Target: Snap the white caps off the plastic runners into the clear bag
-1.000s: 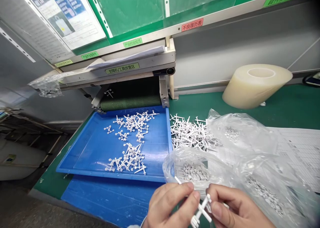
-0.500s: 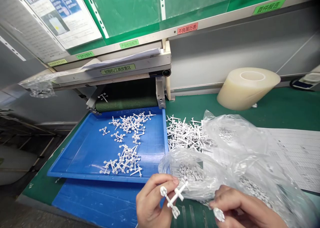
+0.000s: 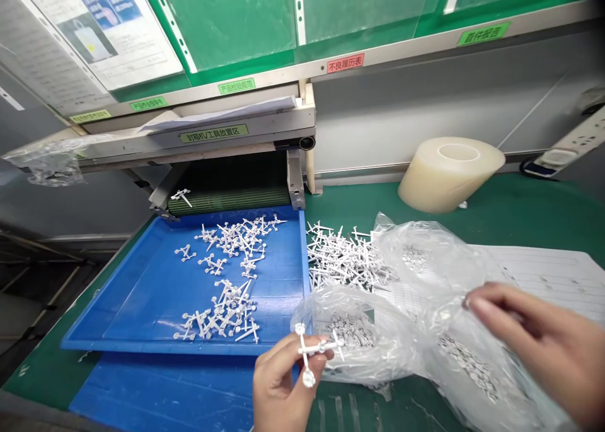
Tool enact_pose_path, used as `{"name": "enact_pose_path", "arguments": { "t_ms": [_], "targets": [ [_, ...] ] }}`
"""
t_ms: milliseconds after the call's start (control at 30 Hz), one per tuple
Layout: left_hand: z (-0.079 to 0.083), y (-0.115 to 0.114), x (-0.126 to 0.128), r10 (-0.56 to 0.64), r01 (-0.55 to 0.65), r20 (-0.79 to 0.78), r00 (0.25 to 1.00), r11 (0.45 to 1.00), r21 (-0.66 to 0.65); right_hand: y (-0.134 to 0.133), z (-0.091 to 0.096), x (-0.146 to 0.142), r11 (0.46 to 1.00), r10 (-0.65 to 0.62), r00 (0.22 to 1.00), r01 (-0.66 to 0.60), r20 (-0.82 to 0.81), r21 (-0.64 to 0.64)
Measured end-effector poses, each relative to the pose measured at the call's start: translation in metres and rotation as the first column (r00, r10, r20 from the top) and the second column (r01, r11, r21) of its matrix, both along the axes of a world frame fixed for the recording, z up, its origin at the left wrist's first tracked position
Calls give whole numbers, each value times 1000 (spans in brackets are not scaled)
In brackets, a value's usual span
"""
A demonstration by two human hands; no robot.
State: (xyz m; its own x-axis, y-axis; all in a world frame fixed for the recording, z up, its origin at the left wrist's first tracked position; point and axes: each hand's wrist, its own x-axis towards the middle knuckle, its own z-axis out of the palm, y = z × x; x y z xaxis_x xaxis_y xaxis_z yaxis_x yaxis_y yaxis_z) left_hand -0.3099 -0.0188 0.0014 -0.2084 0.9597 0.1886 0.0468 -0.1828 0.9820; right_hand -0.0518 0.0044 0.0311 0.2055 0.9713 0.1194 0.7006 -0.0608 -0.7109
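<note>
Stem of the white piece (image 3: pixel 309 351) runs nearly level, pointing right, its knobbed crossbar near upright; left hand (image 3: pixel 287 379) pinches it beside a clear bag (image 3: pixel 396 347); right hand (image 3: pixel 534 337) has fingertips bunched, grip unclear

The board frame (image 3: pixel 401 50) is bearing green label "产品检验规范" (image 3: pixel 237 86), red label "不良履历表" (image 3: pixel 345 63) and green label "首件报告" (image 3: pixel 484 34); the shelf edge (image 3: pixel 274 124) is displaying "封箱机/工具放置区".

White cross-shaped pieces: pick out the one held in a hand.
The white cross-shaped piece pinched in the left hand; the others in sight lie in the blue tray, on the conveyor or piled on the green table.
</note>
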Motion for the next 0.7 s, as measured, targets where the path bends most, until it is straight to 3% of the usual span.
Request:
{"name": "enact_pose_path", "arguments": {
  "t_ms": [100,200,333,533,700],
  "targets": [
    [1,3,3,-39,43,68,997,997,-63,37,-3,41,990,76,939,-32,337,-135],
    [3,6,8,-81,92,128,988,992,-86,73,-19,61,982,108,893,-29,436,-185],
    [1,7,13,-153,175,194,969,979,-105,106,-54,63,957,200,814,-42,545,-288],
    [-5,3,16,-279,286,193,941,958,-10,123,-96,68,904,336,707,-57,623,-423],
    [-1,1,16,-338,343,157,928,939,-4,123,-110,72,896,384,721,-140,577,-422]
  ]
}}
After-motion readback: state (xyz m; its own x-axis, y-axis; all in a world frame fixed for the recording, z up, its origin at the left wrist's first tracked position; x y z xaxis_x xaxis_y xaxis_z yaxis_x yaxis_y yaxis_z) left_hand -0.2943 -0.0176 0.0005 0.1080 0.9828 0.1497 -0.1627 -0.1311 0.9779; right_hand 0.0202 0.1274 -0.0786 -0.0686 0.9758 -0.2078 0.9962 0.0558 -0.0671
